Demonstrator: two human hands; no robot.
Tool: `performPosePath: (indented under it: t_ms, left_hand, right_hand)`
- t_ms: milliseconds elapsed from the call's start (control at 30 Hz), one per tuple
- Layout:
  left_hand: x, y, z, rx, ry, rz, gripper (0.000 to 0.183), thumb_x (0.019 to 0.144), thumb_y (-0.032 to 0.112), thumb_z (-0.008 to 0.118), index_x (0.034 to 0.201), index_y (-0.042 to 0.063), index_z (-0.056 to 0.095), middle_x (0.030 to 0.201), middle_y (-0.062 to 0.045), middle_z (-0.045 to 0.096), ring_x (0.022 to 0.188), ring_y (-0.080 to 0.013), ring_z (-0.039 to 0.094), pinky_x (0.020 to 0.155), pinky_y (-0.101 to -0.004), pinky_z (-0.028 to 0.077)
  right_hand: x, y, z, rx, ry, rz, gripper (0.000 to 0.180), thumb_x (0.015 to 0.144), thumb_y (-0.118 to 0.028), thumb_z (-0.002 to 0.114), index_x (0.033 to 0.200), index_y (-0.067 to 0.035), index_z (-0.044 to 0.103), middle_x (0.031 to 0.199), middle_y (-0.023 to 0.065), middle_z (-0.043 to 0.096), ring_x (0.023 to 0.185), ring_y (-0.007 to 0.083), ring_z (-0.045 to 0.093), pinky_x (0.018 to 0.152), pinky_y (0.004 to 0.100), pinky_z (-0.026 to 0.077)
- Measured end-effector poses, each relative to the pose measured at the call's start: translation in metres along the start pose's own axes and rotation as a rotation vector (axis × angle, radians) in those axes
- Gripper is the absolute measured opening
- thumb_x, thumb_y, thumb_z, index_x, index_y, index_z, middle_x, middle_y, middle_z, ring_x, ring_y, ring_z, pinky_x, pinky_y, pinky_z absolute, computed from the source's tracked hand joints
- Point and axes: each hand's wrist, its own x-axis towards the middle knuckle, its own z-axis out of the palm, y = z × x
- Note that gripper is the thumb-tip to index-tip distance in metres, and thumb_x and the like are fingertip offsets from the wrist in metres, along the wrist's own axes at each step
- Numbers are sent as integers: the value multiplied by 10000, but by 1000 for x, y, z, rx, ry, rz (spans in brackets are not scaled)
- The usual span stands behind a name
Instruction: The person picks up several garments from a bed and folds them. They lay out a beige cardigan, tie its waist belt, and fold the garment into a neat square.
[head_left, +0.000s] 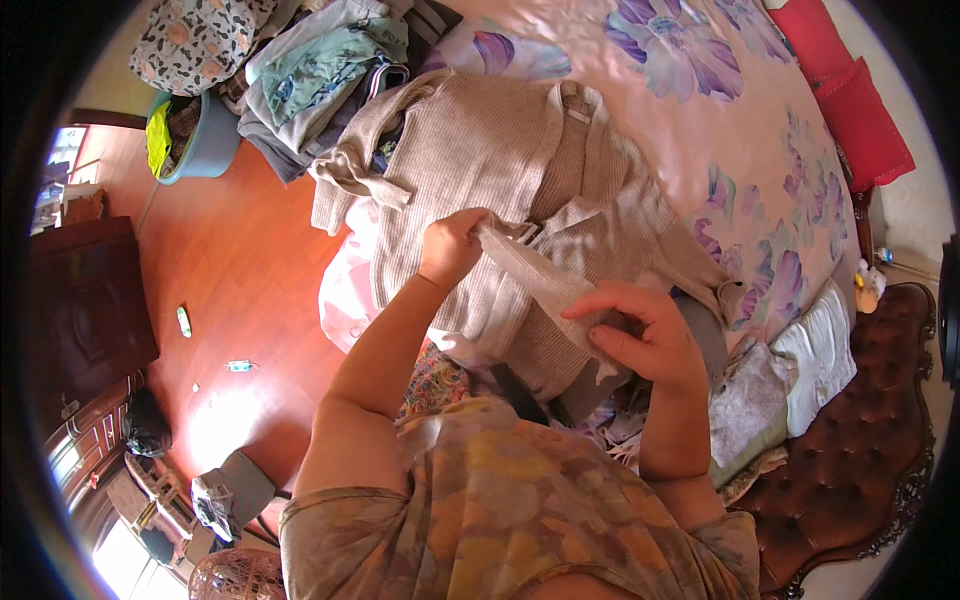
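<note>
A beige ribbed-knit cardigan (472, 142) is spread over the bed, one sleeve folded at its left side. My left hand (454, 244) is closed on the upper end of a long knit strip (529, 266) of the same beige, raised over the cardigan's front. From there the strip slants down to the right. At its lower part is my right hand (652, 334), with index finger and thumb tips spread against the knit. Its other fingers are hidden, so whether it grips the strip is unclear. A pale label shows inside the cardigan's collar.
Folded clothes (322, 82) are piled at the bed's upper left corner, beside a blue tub (214, 146) holding cloth items. Floral bedding (675, 127) lies beneath the cardigan. Red cushions (855, 112) and a tufted brown leather headboard (840, 450) are on the right. Small packets lie on the wooden floor (247, 247).
</note>
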Motion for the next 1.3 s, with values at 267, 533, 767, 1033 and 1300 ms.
performPosePath:
  t_ms: [267, 533, 767, 1033, 1300]
  left_hand:
    - [18, -51, 22, 54, 250, -423, 160, 669, 107, 520, 799, 38, 583, 682, -159, 578, 658, -296, 569, 585, -342, 445]
    - [36, -90, 19, -504, 41, -892, 220, 762, 20, 417, 948, -56, 506, 719, -126, 576, 552, -180, 586, 458, -225, 456]
    - [35, -115, -15, -674, -107, -993, 229, 773, 41, 425, 981, -21, 497, 713, -87, 579, 539, -132, 560, 434, -208, 427]
    - [24, -142, -5, -1299, 105, -997, 212, 778, -1, 407, 987, 2, 440, 701, -59, 512, 474, -99, 458, 367, -179, 343]
    - [33, -112, -7, -1250, 362, -1045, 228, 773, -26, 410, 996, -12, 454, 724, -85, 519, 528, -131, 480, 409, -205, 386]
  right_hand:
    - [28, 67, -6, -17, 45, 148, 347, 727, 9, 480, 1071, -23, 450, 838, 15, 504, 723, 54, 470, 629, 163, 369]
    - [74, 187, -42, -302, 239, 279, 327, 721, -77, 558, 1026, 6, 474, 808, 70, 557, 723, 113, 526, 617, 237, 428]
    - [103, 203, -39, -491, 266, 253, 293, 682, -220, 595, 881, -8, 552, 758, 133, 584, 709, 210, 569, 636, 299, 438]
    - [128, 211, -22, -765, 286, 223, 236, 696, -228, 523, 861, -62, 558, 771, 130, 578, 709, 291, 551, 622, 360, 430]
    - [141, 203, -18, -931, 320, 295, 238, 685, -266, 542, 807, -61, 545, 728, 108, 578, 692, 279, 551, 605, 371, 426]
